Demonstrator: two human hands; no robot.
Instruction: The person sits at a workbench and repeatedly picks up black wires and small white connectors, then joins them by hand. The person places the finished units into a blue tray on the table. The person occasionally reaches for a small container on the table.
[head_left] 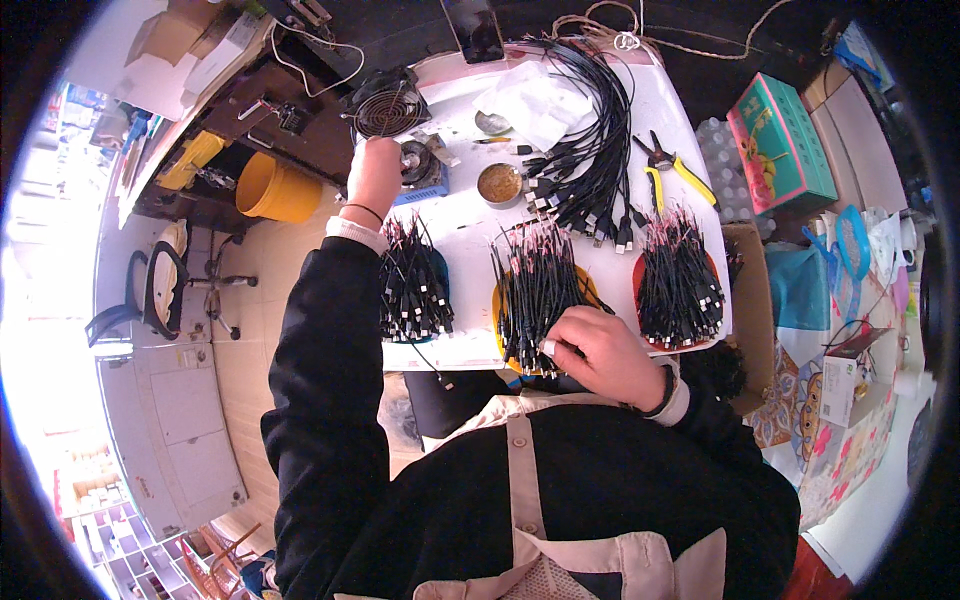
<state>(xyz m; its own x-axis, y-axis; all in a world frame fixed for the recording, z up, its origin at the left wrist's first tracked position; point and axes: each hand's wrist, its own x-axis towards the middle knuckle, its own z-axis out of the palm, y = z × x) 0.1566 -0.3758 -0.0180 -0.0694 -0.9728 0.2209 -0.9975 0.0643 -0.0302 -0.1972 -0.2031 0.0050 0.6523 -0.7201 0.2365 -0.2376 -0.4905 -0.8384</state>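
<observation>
Left hand point(374, 182) curled by the fan point(388, 110), right hand point(606, 352) bunched at the middle cables point(536, 295), can't tell what they pinch; ends point(538, 232) look bared, loose pile point(598, 165) seemingly left

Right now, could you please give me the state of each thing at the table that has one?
Left hand: fingers curled, grip unclear
Right hand: fingers bent, grip unclear
Left USB cable bundle: wire ends exposed
Middle USB cable bundle: wire ends exposed
Right USB cable bundle: wire ends exposed
Far USB cables: plug ends fanned out
Yellow-handled pliers: handles spread apart
Round metal tin: uncovered, amber contents showing
White plastic sheet: crumpled
Fan: spin unclear
</observation>
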